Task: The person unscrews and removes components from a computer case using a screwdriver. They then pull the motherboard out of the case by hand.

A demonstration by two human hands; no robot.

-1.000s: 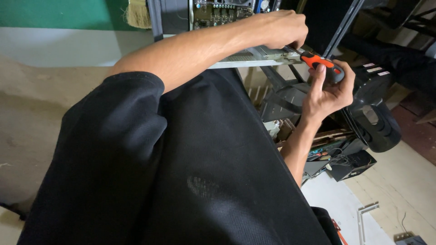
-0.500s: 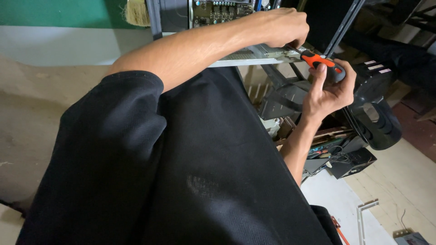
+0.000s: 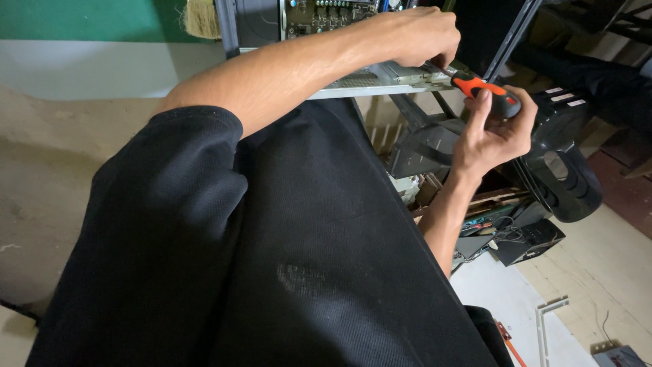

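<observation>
Screwdriver (image 3: pixel 485 92) with orange-black handle sits upper right of frame, my right hand (image 3: pixel 492 132) grasping its handle. My left hand (image 3: pixel 418 34) is clenched over the shaft at the grey metal chassis edge (image 3: pixel 380 78). Judging by this, fastener work is mid-way; the screw itself is hidden.

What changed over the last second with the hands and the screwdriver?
Very little. The right hand keeps its fingers around the orange and black screwdriver, with only a slight shift of the fingers on the handle. The left hand stays closed near the tool's tip at the edge of the grey metal tray. Nothing was taken hold of or let go; tray and circuit board stayed put.
</observation>
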